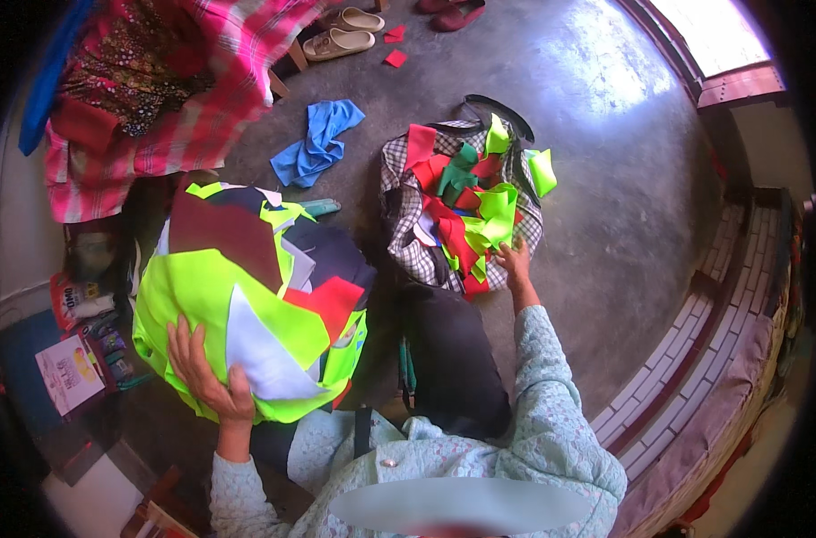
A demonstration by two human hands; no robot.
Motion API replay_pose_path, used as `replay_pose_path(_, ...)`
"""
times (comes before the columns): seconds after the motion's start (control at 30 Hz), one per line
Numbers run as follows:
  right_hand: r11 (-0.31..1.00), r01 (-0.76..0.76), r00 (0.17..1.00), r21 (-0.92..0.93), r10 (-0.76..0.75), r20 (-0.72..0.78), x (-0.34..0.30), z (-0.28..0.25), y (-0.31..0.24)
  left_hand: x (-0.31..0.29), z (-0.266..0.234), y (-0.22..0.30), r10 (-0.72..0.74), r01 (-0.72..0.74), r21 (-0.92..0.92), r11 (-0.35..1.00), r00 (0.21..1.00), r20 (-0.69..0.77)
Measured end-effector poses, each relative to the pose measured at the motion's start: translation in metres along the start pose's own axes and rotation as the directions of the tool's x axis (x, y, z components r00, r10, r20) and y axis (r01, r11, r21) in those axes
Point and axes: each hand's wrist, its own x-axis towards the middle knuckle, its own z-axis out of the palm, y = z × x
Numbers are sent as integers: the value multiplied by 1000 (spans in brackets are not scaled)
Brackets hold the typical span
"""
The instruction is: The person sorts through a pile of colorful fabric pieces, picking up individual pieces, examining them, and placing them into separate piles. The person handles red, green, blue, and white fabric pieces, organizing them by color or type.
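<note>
My left hand (206,372) lies flat against the side of a big bundle of cloth pieces, fingers stretched and thumb apart. The bundle's outside is neon yellow cloth (193,287), with a white triangular piece (264,350), a maroon piece (224,238) and a red piece (329,305) on top. At the right, my right hand (516,260) reaches to the near right edge of a black-and-white checked bag (408,247). Its fingers look apart beside a neon yellow scrap (496,215). Red scraps (453,235) and a green scrap (457,170) also fill the bag.
A crumpled blue cloth (318,143) lies on the grey floor (605,161) beyond the bundle. Pink plaid cloth (220,81) hangs at far left, near beige shoes (338,43). At left sits a white box (70,372); a brick-patterned ledge (686,359) runs along the right.
</note>
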Motion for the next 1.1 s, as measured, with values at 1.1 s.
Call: replay_pose_path(1.1, 934, 269, 916, -235, -323, -238, 40, -38, 8, 5, 3, -1, 22, -23, -11, 1000, 999, -26)
